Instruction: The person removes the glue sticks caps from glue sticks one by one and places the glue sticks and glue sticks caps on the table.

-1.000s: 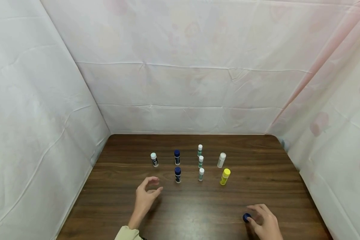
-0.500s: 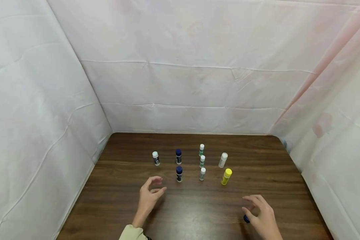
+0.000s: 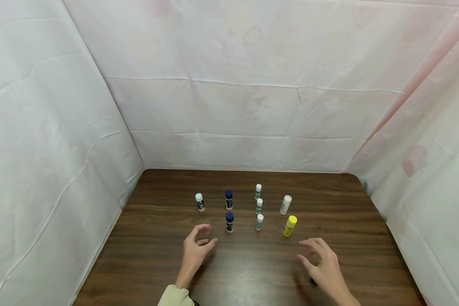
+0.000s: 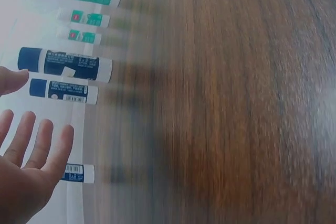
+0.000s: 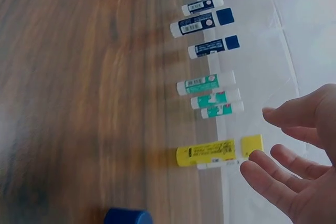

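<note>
Left hand (image 3: 196, 250): thumb spread from loosely curved fingers, gripping nothing, with table (image 3: 248, 276) stretching out to the edge on its left. Just past its fingertips is one white-capped dark tube (image 3: 200, 202), then two navy-capped tubes (image 3: 230, 222) ahead-right. Three green-label tubes (image 3: 259, 222) sit between the hands, farther out. One white tube (image 3: 285, 205) and one yellow tube (image 3: 289, 226) stand ahead-left of the right hand (image 3: 323, 263), equally wide and holding nothing. One blue-topped thing (image 5: 128, 216) is mostly hidden beneath it; roomy wood runs to the right edge.
</note>
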Demonstrator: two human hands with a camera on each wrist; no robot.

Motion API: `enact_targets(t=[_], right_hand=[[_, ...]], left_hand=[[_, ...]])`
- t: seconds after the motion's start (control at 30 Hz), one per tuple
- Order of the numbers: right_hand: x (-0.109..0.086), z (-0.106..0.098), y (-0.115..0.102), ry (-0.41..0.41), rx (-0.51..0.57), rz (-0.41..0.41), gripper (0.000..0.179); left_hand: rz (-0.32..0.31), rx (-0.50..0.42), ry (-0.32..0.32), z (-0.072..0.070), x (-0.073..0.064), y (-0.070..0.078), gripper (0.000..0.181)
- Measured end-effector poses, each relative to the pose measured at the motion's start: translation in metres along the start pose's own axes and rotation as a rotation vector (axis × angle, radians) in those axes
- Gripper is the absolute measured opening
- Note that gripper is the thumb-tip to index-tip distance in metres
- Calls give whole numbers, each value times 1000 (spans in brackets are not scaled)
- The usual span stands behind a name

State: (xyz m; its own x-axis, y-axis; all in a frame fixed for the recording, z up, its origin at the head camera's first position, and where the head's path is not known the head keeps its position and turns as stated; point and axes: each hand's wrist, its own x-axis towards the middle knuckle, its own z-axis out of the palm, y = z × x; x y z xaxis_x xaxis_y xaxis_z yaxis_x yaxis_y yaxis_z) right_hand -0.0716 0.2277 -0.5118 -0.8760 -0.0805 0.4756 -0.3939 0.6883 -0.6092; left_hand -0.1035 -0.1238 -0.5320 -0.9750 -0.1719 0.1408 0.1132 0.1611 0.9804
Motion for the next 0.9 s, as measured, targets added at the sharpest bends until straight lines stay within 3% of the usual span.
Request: enact_targets(t=[0.13, 0.37, 0.6, 0.9], right_hand=[[8, 7, -4, 3, 4, -26, 47], [25, 19, -13, -23, 42, -1, 45], [41, 31, -23, -55, 59, 1, 44], [54, 43, -31, -61, 72, -68, 44]], left_hand=[[12, -35, 1, 6, 2, -3, 43], [3, -119, -3, 14, 9, -12, 42], [15, -135, -16, 18, 13, -18, 42], [36, -139, -29, 20, 18, -22, 41]])
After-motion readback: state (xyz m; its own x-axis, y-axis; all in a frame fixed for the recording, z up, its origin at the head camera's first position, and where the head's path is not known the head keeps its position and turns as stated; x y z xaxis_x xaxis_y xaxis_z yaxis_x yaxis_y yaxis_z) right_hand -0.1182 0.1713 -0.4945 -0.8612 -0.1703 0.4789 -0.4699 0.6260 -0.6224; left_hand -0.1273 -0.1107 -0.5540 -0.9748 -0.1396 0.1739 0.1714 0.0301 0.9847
